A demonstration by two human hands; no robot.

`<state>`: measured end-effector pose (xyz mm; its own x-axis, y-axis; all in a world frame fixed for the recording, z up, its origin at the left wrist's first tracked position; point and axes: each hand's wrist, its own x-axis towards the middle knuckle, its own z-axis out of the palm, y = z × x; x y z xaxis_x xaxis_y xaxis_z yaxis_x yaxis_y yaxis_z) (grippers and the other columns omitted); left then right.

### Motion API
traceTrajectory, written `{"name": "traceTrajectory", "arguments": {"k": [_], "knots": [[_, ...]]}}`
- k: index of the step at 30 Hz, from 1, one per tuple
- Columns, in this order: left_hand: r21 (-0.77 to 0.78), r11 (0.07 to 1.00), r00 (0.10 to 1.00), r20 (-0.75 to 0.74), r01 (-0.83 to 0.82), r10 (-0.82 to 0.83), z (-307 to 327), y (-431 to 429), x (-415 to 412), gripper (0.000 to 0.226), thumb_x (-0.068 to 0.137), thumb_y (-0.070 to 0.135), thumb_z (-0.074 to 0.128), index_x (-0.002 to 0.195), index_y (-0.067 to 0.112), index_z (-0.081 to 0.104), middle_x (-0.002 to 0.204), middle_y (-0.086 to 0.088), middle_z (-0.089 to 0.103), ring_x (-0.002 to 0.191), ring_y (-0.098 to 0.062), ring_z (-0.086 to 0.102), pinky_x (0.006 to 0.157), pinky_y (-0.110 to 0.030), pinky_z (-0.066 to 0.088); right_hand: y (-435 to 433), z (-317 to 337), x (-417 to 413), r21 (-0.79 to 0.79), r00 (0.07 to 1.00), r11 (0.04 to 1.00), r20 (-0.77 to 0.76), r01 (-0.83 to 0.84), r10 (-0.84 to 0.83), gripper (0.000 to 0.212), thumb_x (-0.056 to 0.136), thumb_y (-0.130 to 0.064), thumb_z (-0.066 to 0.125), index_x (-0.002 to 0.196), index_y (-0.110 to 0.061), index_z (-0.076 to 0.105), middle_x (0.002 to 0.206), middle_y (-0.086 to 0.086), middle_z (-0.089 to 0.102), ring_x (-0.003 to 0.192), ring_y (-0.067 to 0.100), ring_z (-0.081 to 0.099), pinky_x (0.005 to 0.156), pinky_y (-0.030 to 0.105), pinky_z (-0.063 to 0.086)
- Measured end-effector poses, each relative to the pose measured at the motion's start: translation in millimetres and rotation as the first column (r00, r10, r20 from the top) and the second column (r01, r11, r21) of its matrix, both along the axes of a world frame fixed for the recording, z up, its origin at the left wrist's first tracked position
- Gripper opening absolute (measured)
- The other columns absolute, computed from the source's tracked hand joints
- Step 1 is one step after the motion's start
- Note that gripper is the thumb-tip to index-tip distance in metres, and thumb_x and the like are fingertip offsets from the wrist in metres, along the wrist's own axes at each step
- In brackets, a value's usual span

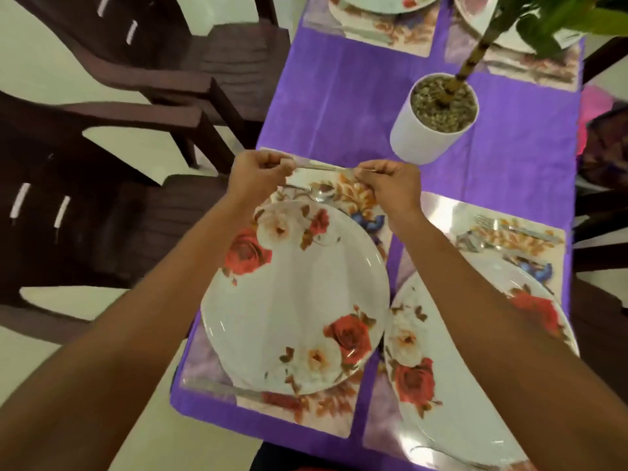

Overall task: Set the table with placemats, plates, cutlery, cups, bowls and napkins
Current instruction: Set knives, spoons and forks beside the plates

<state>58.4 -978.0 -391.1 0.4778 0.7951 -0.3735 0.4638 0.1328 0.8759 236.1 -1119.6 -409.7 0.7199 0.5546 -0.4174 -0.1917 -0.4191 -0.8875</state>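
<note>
Both arms extend forward, bare forearms converging toward the hands. Left hand (258, 176): back facing up, fingers curled, pinching one end of a thin metal utensil (319, 168). Right hand (390, 186): back facing up, fingers curled, pinching the opposite end. Hands roughly level, apart.

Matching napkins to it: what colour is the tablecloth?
The tablecloth is plain purple, best seen in the head view.

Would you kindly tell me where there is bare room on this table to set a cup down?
Bare purple cloth lies between the plant pot, the far placemat and the near-left placemat. Another patch sits right of the pot, above the right placemat. Both near placemats are crowded with plates and cutlery.
</note>
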Motion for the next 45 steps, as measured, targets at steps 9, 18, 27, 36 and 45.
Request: {"name": "traceTrajectory", "arguments": {"k": [9,18,27,36,45], "knots": [[0.003,0.998,0.983,-0.172,0.060,-0.058,-27,65,-4,0.004,0.088,0.015,0.075,0.092,0.014,0.074,0.086,-0.005,0.073,0.071,-0.009,0.072,0.065,-0.022,0.059,57,-22,-4,-0.197,0.963,0.974,0.222,-0.112,0.156,0.018,0.075,-0.021,0.083,0.065,-0.032,0.074,0.068,-0.013,0.074,0.064,0.004,0.068,0.080,0.037,0.061],[0.234,0.964,0.968,-0.241,0.129,-0.071,-38,83,-11,0.017,0.091,0.027,0.072,0.106,0.018,0.074,0.091,0.004,0.071,0.081,-0.008,0.069,0.071,-0.025,0.059,62,-31,-11,-0.275,0.912,0.950,0.334,-0.150,0.240,0.011,0.082,-0.029,0.083,0.089,-0.021,0.082,0.081,-0.009,0.076,0.078,0.005,0.071,0.082,0.032,0.060],[0.063,0.998,0.995,-0.104,0.017,-0.011,-53,79,-20,0.020,0.087,0.019,0.076,0.106,0.015,0.075,0.098,0.002,0.072,0.089,-0.008,0.071,0.082,-0.029,0.061,66,-37,-21,-0.311,0.865,0.941,0.425,-0.136,0.266,0.017,0.085,-0.034,0.081,0.097,-0.022,0.081,0.085,-0.010,0.076,0.075,0.002,0.068,0.070,0.018,0.053],[0.092,0.994,0.992,-0.118,0.050,-0.039,-55,79,-21,0.024,0.087,0.023,0.076,0.109,0.015,0.073,0.102,0.002,0.071,0.089,-0.009,0.071,0.079,-0.026,0.061,59,-42,-18,-0.288,0.829,0.945,0.481,-0.156,0.284,0.014,0.082,-0.031,0.083,0.092,-0.022,0.081,0.086,-0.012,0.065,0.079,0.005,0.062,0.075,0.017,0.052],[0.173,0.983,0.991,-0.128,0.060,-0.038,-46,78,-26,0.024,0.091,0.036,0.071,0.109,0.019,0.071,0.101,-0.001,0.071,0.092,-0.013,0.071,0.080,-0.035,0.062,49,-23,-7,-0.206,0.918,0.957,0.300,-0.203,0.259,0.011,0.084,-0.035,0.080,0.086,-0.024,0.079,0.080,-0.010,0.074,0.078,0.003,0.069,0.070,0.013,0.055]]}}
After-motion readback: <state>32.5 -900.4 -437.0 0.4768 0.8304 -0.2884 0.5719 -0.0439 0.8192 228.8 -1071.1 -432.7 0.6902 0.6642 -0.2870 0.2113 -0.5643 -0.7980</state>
